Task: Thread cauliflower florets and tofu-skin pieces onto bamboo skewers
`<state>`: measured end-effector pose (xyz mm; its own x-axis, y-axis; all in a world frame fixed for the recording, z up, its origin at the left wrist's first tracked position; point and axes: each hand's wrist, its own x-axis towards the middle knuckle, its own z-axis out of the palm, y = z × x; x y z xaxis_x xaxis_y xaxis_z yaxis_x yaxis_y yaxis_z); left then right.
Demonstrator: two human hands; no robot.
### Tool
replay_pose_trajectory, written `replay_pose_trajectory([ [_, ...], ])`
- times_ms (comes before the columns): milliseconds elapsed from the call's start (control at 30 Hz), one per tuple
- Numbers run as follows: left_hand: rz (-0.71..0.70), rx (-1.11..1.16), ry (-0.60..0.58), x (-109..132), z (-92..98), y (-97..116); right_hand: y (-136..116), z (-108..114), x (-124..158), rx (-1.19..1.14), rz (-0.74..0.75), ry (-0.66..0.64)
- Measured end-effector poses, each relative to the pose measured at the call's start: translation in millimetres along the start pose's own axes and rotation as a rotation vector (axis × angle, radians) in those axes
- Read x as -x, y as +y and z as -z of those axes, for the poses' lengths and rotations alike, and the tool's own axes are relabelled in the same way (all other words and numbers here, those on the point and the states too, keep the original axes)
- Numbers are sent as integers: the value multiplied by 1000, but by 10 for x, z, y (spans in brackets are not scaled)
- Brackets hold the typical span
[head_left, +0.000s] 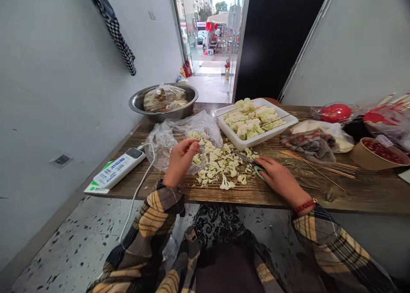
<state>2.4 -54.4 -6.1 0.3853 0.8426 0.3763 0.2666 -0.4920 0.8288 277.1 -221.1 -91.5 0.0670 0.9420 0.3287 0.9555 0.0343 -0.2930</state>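
Cut cauliflower florets lie in a loose pile on the wooden table, partly on a clear plastic bag. My left hand is raised at the left side of the pile, with thumb and fingers pinched together; whatever is between them, if anything, is too small to make out. At the pile's right side, my right hand has its fingers on the green handles of a pair of scissors. The scissor blades point left into the florets. Behind the pile, a white plastic tray holds cauliflower on skewers.
A steel basin with a bagged item stands at the back left. A white power strip with a cord lies at the left. On the right are bamboo skewers, a grey-red cloth and a paper tub of red contents.
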Motion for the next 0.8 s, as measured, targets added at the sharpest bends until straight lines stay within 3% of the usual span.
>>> replay_pose_trajectory([
  [267, -219, -473, -160, 704, -99, 33, 92, -47, 211, -177, 65, 100],
  [467, -399, -611, -486, 1193, -379, 178, 183, 118, 555, -224, 36, 193],
  [600, -430, -735, -584, 1211, -514, 185, 347, 186, 748, -158, 13, 194],
  [800, -413, -771, -441, 878, -675, 174, 570, 80, 774, 9, -89, 216],
])
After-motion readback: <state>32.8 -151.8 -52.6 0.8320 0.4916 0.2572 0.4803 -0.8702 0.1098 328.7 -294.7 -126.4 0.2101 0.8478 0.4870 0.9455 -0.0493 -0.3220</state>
